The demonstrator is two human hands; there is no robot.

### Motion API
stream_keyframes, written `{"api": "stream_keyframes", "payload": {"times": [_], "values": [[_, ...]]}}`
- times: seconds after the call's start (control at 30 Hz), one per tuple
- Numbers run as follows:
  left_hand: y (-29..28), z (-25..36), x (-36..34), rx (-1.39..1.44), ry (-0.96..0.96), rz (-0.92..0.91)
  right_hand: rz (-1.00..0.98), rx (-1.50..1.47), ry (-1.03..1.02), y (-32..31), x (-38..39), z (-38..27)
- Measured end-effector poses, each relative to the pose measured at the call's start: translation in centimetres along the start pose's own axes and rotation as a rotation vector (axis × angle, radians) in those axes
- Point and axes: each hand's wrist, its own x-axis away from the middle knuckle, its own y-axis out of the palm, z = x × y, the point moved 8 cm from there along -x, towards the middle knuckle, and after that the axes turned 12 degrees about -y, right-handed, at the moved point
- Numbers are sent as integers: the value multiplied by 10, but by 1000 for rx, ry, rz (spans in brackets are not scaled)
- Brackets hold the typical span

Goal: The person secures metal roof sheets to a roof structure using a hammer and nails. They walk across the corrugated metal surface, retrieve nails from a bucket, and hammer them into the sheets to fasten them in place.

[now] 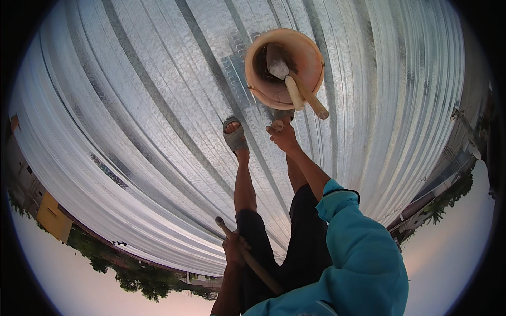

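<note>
My left hand (234, 248) is closed around a long wooden stick (257, 268) with a dark knob-like end, held slantwise beside my left thigh. Reaching down past my right leg, my right hand (284, 136) has its fingers bent together just in front of my right foot. A small pale round thing shows at those fingertips; I cannot make out what it is. Just beyond that hand is a worn orange-tan bucket (312, 52). Inside it leans a trowel (277, 67) with a grey blade, and two pale tool handles (314, 103) stick out over the near rim.
I stand on ribbed, shiny metal sheeting (158, 79) with raised ridges running along it. My left foot wears a grey sandal (235, 136). Beyond the sheeting's edges show trees (142, 279), a yellow wall (54, 217) and other buildings.
</note>
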Motion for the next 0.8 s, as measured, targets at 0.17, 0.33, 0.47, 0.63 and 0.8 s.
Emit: {"api": "stream_keyframes", "payload": {"times": [0.17, 0.33, 0.47, 0.63, 0.8], "values": [[7, -10, 1, 10, -10, 16, 137, 678, -483, -6, -20, -153], [7, -11, -3, 10, -28, -2, -5, 1415, -346, -22, -110, -152], [7, -12, -2, 46, -10, -7, -171, 1482, -351, -26, -142, -129], [8, -13, -2, 51, -16, -34, -157, 1433, -368, -52, -145, -179], [8, -13, -3, 41, -8, -27, -264, 1566, -387, -97, -174, -191]]}}
